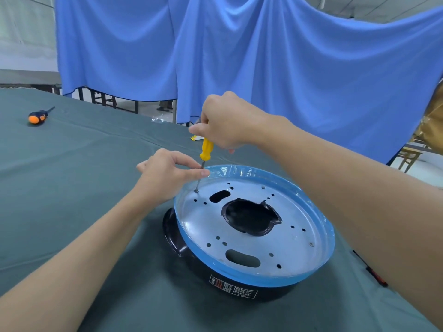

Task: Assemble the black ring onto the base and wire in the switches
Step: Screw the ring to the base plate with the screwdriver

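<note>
A round metal base plate [282, 238] with blue film round its rim sits tilted on top of the black ring [175, 236] on the green table. My right hand [230, 121] grips the top of a yellow-handled screwdriver [206, 148] held upright. Its tip stands on a screw [196, 190] at the plate's far left edge. My left hand [167, 174] pinches the screwdriver's shaft just above the rim. Two other screws show in the plate, one at the far side and one at the right.
An orange and black screwdriver [38, 116] lies at the far left of the table [72, 176]. A red and black tool [374, 274] lies under my right forearm. Blue cloth [263, 56] hangs behind the table. A small yellow-white scrap [194, 138] lies beyond my hands.
</note>
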